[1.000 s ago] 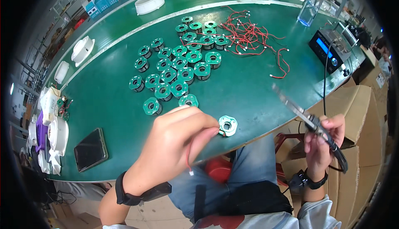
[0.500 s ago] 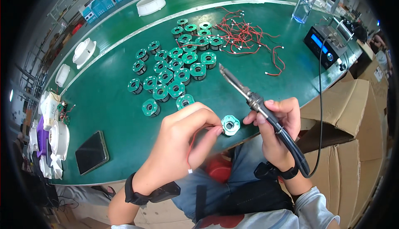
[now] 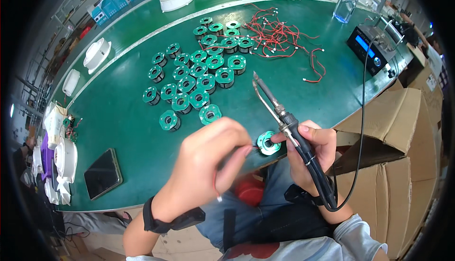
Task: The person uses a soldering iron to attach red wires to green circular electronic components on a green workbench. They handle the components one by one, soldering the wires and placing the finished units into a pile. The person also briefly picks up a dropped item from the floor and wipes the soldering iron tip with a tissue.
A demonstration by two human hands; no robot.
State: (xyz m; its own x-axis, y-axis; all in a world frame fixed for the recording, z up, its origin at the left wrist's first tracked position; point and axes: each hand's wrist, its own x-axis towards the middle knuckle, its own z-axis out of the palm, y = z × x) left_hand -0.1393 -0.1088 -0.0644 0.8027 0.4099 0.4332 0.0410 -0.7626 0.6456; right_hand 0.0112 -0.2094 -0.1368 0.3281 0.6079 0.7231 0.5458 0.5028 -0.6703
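My left hand (image 3: 206,152) pinches a short red wire (image 3: 215,183) between thumb and fingertips. The wire's white plug end dangles below the palm. Just right of those fingertips, a motor stator with a green ring-shaped circuit board (image 3: 268,143) sits near the table's front edge. My right hand (image 3: 310,149) is wrapped round a black soldering iron (image 3: 294,127), its tip raised and pointing up-left, away from the stator. One finger of that hand touches the stator's right side. Whether the wire's far end meets the board is hard to make out.
Several more stators (image 3: 199,99) stand grouped on the green table (image 3: 128,133). Behind them lies a tangle of red wires (image 3: 279,36). A soldering station (image 3: 369,47) is at right, above cardboard boxes (image 3: 379,123). A phone (image 3: 103,174) lies at left; white housings (image 3: 97,54) line the far side.
The soldering iron has swung more upright. My right hand's finger has come onto the stator, which has shifted slightly right. My left hand still pinches the wire.
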